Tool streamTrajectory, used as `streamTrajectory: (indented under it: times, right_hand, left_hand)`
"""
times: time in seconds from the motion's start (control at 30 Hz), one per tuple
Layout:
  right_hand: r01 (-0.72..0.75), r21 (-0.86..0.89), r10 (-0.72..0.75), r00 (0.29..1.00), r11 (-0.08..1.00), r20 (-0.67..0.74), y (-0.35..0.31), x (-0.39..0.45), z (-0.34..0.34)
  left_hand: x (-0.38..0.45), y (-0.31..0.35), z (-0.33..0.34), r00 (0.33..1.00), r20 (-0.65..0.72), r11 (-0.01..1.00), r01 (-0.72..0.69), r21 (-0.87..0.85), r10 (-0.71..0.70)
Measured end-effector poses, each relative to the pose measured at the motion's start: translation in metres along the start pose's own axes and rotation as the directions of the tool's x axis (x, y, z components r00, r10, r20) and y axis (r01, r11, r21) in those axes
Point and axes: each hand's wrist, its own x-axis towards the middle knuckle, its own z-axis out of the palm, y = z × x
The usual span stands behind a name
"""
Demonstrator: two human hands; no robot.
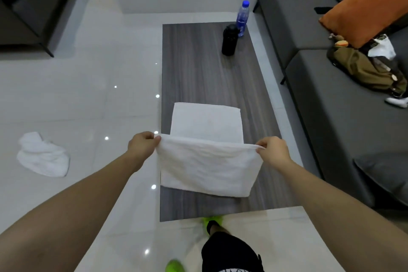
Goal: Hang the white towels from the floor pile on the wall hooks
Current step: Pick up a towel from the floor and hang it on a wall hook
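A white towel (pixel 205 168) hangs spread between my two hands above the near end of a low wood-grain table (pixel 194 68). My left hand (pixel 142 144) pinches its upper left corner and my right hand (pixel 272 150) pinches its upper right corner. Behind it a folded white towel (pixel 206 121) lies flat on the table. A crumpled white towel (pixel 43 154) lies on the tiled floor at the left. No wall hooks are in view.
A black bottle (pixel 229 40) and a clear bottle with a blue cap (pixel 242 17) stand at the table's far end. A grey sofa (pixel 331 95) with an orange cushion (pixel 364 9) and a bag runs along the right. Dark furniture (pixel 33 6) stands at upper left.
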Motion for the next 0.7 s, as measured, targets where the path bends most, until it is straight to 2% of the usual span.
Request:
streamTrajectory:
  times: [0.27,0.47,0.57,0.7]
  right_hand:
    - [-0.005,0.075,0.006,1.0,0.997,-0.011,-0.048,0.152,-0.027]
    - [-0.069,0.153,0.074,0.997,0.986,-0.024,-0.046,0.205,0.003]
    - [-0.18,0.13,0.164,0.979,0.975,0.12,-0.018,0.202,0.052]
    - [-0.344,0.047,0.309,0.889,0.938,0.337,0.024,0.162,0.121]
  left_hand:
    - [0.119,0.084,0.024,0.996,-0.071,0.997,0.047,-0.053,-0.05]
    - [0.171,0.082,0.052,0.983,-0.102,0.987,0.148,-0.059,-0.153]
    - [0.173,0.044,0.076,0.969,-0.04,0.97,0.242,-0.004,-0.242]
    - [0.15,-0.022,0.108,0.923,0.021,0.918,0.38,0.112,-0.385]
